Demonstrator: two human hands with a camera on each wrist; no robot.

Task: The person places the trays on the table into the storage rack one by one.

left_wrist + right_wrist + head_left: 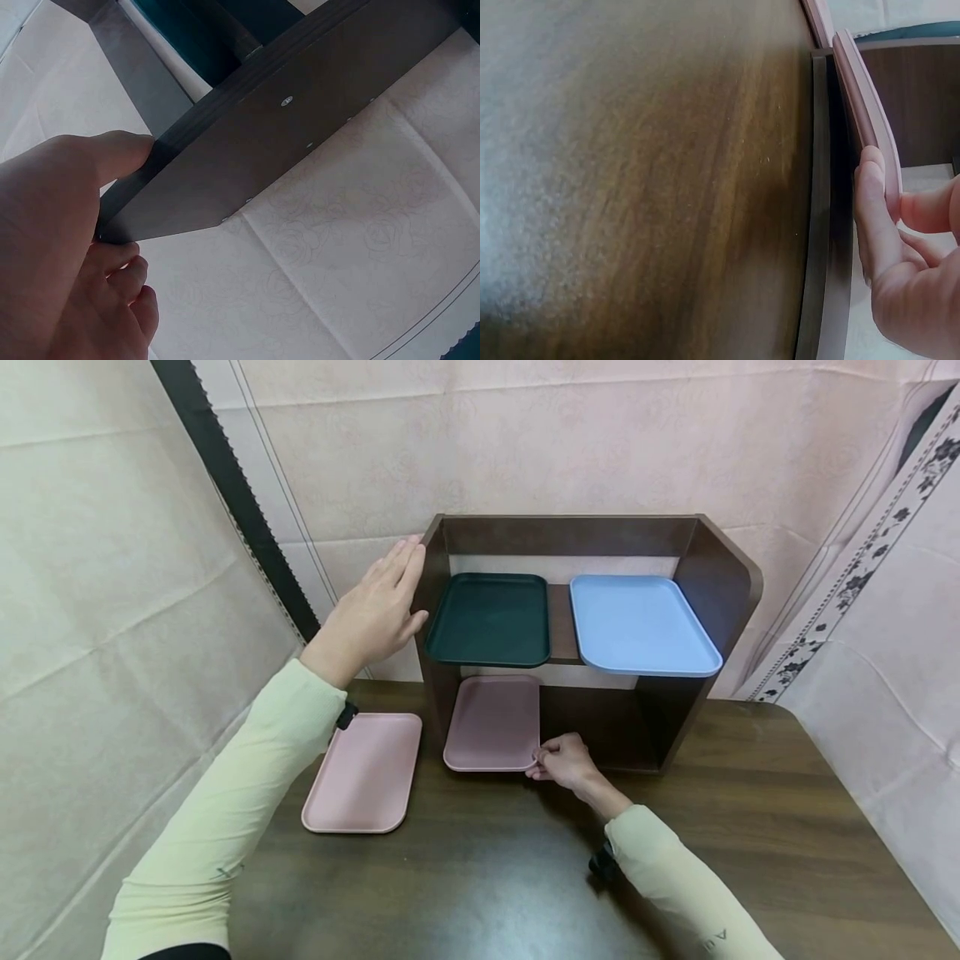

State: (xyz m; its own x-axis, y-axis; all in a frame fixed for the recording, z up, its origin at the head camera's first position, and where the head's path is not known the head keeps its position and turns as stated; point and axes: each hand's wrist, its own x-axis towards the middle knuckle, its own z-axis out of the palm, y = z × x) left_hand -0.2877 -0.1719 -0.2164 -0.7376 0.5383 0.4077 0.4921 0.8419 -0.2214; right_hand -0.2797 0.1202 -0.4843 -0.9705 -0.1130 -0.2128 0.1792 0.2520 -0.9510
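A dark brown two-level shelf (570, 531) stands on the table. My left hand (375, 610) holds its left side panel at the upper edge; in the left wrist view the thumb (124, 154) lies on one side of the panel, the fingers on the other. In the lower level at the left is a pink tray (493, 722). My right hand (562, 762) pinches that tray's front right corner between thumb and fingers, just above the shelf's bottom board (829, 187). The upper level carries a dark green tray (491, 618) at left and a light blue tray (641, 622) at right.
A second pink tray (366, 772) lies on the wooden table (465, 877), left of the shelf and under the left forearm. Pale patterned cloth (570, 443) hangs behind and on both sides. The blue tray's front edge juts past the upper board.
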